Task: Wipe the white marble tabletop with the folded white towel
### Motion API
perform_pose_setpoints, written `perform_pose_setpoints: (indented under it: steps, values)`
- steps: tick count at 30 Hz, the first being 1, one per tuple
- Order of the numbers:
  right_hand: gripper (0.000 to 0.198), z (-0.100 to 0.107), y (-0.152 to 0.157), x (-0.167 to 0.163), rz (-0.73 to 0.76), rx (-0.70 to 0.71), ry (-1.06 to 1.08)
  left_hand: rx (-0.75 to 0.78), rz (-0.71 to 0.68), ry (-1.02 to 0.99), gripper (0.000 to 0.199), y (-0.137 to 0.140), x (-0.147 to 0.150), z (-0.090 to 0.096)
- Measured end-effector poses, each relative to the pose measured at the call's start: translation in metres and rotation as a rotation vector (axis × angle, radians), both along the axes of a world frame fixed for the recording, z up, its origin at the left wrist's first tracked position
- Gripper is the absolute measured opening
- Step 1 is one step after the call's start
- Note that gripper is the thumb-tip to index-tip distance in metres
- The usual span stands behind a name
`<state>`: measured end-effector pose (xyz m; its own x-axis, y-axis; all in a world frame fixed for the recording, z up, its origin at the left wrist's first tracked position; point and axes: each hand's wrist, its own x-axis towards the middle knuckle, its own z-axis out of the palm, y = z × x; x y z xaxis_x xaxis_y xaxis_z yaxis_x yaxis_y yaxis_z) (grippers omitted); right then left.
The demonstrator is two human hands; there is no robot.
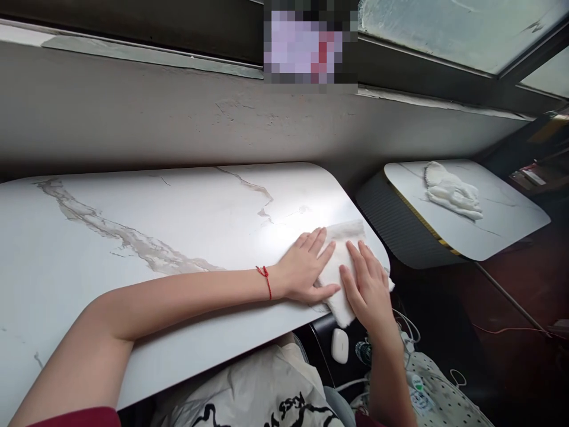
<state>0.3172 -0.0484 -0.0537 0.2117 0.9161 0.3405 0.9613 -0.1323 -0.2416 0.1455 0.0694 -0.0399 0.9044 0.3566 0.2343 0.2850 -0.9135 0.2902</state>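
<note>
A white cloth (341, 252) lies spread near the right end of a white marble-patterned tabletop (191, 207), and part of it droops over the front edge. My left hand (309, 267) rests flat with its fingers apart, the fingertips and thumb on the cloth's left side. A red string bracelet (267, 279) circles that wrist. On the right side of the cloth my right hand (368, 284) lies palm down, fingers stretched out. Neither hand is gripping the cloth.
A second white cloth (453, 193) lies crumpled on a smaller marble-topped cabinet (502, 228) at the right. Below the table's front edge are a small white case (340, 346), cables and a dotted fabric (444, 385). A wall (178, 112) runs behind.
</note>
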Motion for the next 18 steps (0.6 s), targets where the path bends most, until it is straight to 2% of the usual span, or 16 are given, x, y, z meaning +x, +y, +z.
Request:
perform_pose_setpoints:
  steps: [4,8,13,18]
  values:
    - [0.055,-0.001,-0.012,0.017,0.012,0.004,0.027,0.001,-0.06,-0.004,0.093,-0.01,0.009,-0.004]
    - [0.057,-0.001,0.009,0.043,0.089,-0.034,-0.003,0.007,0.002,-0.013,0.095,-0.001,0.025,-0.007]
    - [0.061,0.0,0.062,0.072,0.163,-0.089,-0.046,0.003,0.093,0.023,0.095,0.03,0.042,-0.008]
    - [0.066,0.009,0.136,0.087,0.344,-0.231,-0.044,-0.005,0.304,-0.05,0.09,0.062,0.046,-0.014]
